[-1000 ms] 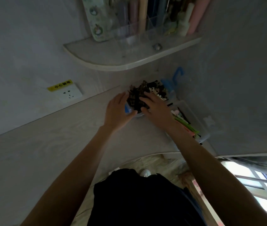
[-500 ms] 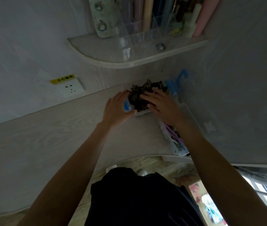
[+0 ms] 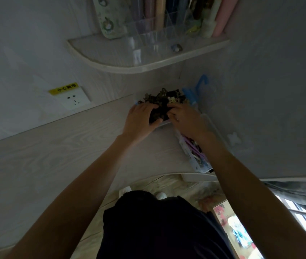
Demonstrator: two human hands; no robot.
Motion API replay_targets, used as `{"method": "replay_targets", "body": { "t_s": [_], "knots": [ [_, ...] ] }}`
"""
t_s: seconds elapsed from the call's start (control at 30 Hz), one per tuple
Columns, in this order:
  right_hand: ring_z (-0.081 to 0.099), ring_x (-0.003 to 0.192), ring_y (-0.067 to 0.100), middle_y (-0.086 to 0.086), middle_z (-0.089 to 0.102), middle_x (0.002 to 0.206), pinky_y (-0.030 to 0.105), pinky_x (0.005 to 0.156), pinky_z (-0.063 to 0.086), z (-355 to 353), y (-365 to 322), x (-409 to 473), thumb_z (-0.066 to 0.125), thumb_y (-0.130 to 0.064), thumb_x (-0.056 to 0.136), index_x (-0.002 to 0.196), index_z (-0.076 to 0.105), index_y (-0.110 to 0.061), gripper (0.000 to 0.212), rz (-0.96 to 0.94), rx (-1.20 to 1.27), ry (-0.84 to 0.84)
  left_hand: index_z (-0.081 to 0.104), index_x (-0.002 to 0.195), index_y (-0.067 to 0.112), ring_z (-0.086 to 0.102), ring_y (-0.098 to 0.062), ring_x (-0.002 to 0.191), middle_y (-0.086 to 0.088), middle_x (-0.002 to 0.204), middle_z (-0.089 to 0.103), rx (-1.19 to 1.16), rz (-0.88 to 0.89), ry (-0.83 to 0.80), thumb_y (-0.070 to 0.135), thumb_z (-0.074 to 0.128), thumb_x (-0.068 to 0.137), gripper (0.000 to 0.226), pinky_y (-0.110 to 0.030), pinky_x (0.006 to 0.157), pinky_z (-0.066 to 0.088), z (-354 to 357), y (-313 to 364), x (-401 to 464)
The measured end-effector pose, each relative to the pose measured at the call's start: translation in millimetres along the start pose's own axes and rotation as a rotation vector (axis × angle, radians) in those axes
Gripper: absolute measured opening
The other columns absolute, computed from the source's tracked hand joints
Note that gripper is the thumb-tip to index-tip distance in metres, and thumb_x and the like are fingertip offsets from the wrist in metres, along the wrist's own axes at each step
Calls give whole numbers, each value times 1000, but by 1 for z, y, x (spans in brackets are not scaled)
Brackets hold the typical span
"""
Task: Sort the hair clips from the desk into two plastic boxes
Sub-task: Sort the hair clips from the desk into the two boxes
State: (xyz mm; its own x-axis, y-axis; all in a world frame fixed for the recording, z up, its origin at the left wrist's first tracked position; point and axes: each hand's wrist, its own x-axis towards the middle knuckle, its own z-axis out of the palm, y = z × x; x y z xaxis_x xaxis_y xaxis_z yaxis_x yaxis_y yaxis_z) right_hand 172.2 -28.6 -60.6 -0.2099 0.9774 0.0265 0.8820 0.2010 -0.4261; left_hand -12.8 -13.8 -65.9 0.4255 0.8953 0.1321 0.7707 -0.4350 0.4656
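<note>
Head view: left hand (image 3: 141,120) and right hand (image 3: 184,118) grip dark hair clips (image 3: 162,101) heaped in the far-corner box (image 3: 164,124); next, judging, press them in.

Yellow label (image 3: 63,88): perhaps "小心触电"

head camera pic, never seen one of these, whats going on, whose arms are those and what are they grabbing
There is no machine here. A person wears a wide-angle camera on the head, so you look down along that person's own two bare arms. The pale wooden surface is a desk set in a corner. Both hands meet at a heap of dark hair clips piled in a clear plastic box. The left hand curls round the heap's near left side; the right hand closes on it from the right. A second clear box with purple and pink clips sits under the right forearm. Above is a corner shelf, and a wall socket is at left.
</note>
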Motion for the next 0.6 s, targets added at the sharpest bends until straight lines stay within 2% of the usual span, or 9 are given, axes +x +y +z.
{"method": "replay_targets", "body": {
  "t_s": [0.07, 0.17, 0.27, 0.33, 0.4, 0.47, 0.53, 0.6],
  "knots": [
    [59, 96, 26, 14, 66, 110, 31, 81, 45, -9, 12, 1, 48, -14, 93, 92, 69, -4, 24, 59, -16, 77, 59, 115, 19, 52, -22, 116, -1, 122, 61, 54, 37, -12, 39, 58, 86, 35, -38, 100, 33, 1, 7, 8],
    [58, 83, 16, 14, 68, 99, 23, 71, 40, -18, 23, 1, 51, -10, 92, 98, 70, -5, 20, 98, 128, 70, 66, 102, 17, 53, -23, 114, 0, 119, 63, 122, 83, -29, 37, 60, 85, 26, -37, 98, 32, -1, 8, 13],
    [57, 82, 21, 16, 67, 99, 18, 71, 34, -25, 23, -4, 52, -6, 91, 99, 69, -3, 19, 108, 185, 56, 68, 88, 11, 55, -28, 111, -3, 114, 65, 128, 132, -30, 24, 65, 81, 15, -40, 95, 38, -8, -1, 9],
    [59, 87, 23, 16, 66, 106, 14, 71, 33, -28, 20, -6, 50, -5, 92, 101, 67, -1, 20, 106, 160, 109, 67, 82, 10, 57, -29, 109, -4, 115, 65, 127, 150, 25, 15, 66, 78, 6, -40, 91, 41, -14, -10, 3],
    [58, 98, 25, 17, 60, 120, 18, 80, 39, -27, 18, -8, 48, -8, 93, 110, 63, 0, 24, 104, 83, 137, 65, 94, 9, 55, -29, 113, -6, 123, 61, 67, 130, 42, 13, 64, 80, 14, -40, 94, 41, -15, -14, -2],
    [55, 113, 29, 16, 53, 132, 31, 95, 43, -20, 15, -14, 47, -13, 94, 122, 56, -2, 31, 89, 12, 66, 60, 116, 10, 48, -27, 124, -6, 134, 53, 28, 132, -3, 19, 57, 88, 29, -41, 104, 36, -13, -11, -6],
    [48, 124, 28, 13, 50, 137, 35, 104, 37, -14, 14, -20, 48, -19, 95, 129, 52, -7, 36, 89, -4, -14, 47, 134, 16, 33, -24, 137, -3, 148, 38, 91, 151, -135, 31, 48, 94, 43, -44, 114, 24, -7, -4, -9],
    [44, 128, 25, 10, 48, 140, 34, 107, 35, -13, 16, -24, 47, -24, 95, 130, 52, -13, 37, 79, 6, -54, 28, 145, 24, 14, -19, 144, 4, 157, 15, 194, 136, -278, 44, 36, 96, 53, -47, 118, 8, 2, 2, -12]
  ]
}}
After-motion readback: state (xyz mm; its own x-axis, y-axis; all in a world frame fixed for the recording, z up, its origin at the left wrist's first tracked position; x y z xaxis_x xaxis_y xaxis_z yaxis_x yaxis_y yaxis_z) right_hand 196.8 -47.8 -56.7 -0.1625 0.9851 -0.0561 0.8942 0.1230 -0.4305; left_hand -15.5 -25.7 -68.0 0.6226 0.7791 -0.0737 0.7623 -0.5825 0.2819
